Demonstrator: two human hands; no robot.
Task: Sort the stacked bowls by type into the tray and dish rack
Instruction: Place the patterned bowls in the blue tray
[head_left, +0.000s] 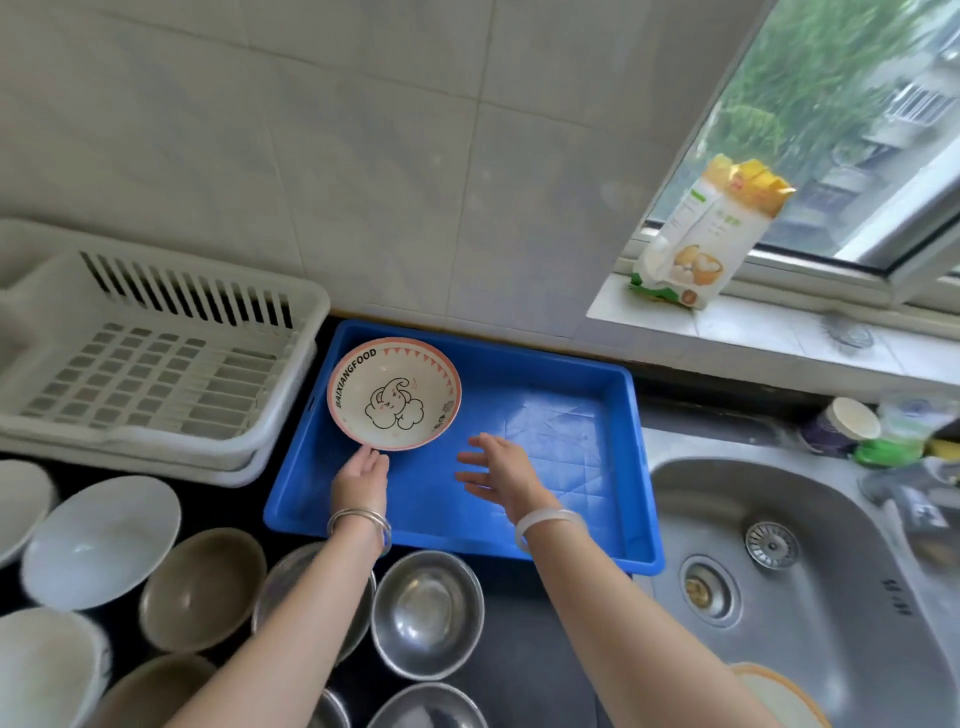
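A cream bowl (394, 393) with a pink rim, an elephant drawing and the word BAIXIANGFOOD sits in the far left corner of the blue tray (550, 447). My left hand (361, 475) pinches the bowl's near rim. Over the middle of the tray, my right hand (501, 475) hovers with spread fingers and holds nothing. The white dish rack (156, 364) stands to the left of the tray with nothing in it. On the dark counter near me are white bowls (101, 540), brown bowls (202, 590) and steel bowls (426, 613); my left forearm covers part of one steel bowl.
A steel sink (779, 525) lies to the right of the tray, with cups and bottles (852, 423) behind it. A flour bag (706, 239) stands on the windowsill. The tiled wall runs close behind the tray and the rack.
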